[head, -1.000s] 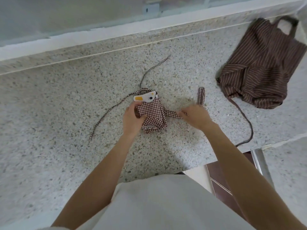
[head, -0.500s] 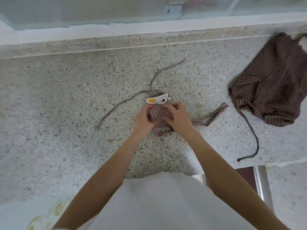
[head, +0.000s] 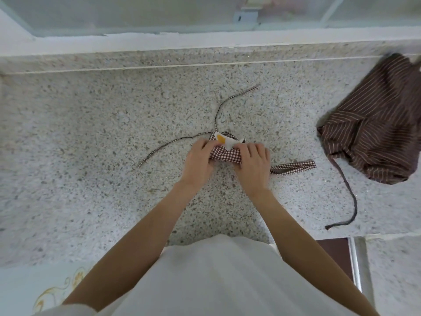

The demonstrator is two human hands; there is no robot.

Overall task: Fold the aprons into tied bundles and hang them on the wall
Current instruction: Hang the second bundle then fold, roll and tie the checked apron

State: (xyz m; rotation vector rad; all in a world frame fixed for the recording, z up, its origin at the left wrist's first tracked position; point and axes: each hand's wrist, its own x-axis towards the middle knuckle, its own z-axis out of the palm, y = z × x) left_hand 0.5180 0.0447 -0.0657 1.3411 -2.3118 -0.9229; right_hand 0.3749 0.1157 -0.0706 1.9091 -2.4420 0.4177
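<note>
Together, the left hand and right hand curl their fingers round the folded checked apron on the speckled tabletop; the striped brown apron lies crumpled well apart, at right.

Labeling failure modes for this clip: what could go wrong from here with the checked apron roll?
1. Both hands, left hand and right hand, grip the checked apron bundle; letting go to fetch a tie may let it unroll.
2. The thin ties lie spread far apart on the speckled counter and could tangle.
3. The striped apron trails a strap near the counter edge; it might snag.
</note>
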